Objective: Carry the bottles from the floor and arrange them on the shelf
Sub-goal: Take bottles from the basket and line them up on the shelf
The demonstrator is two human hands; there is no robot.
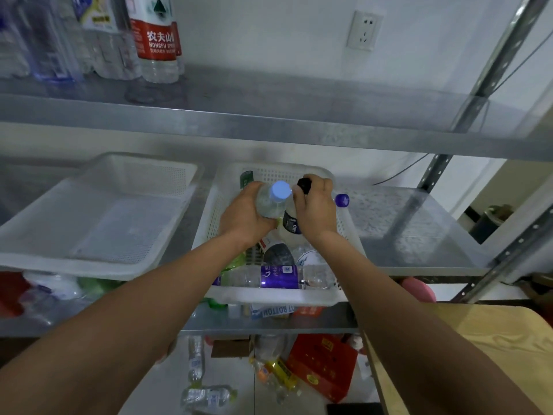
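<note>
My left hand grips a clear bottle with a light blue cap over a white perforated basket on the middle shelf. My right hand grips a pale bottle with a black cap right beside it. The basket holds several bottles lying down, among them a purple-labelled one at its front and a purple-capped one at its right. More bottles lie on the floor below.
An empty white basket sits to the left on the same shelf. Upright water bottles stand on the upper shelf at the left. A red packet lies on the floor. A wooden table corner juts in at the right.
</note>
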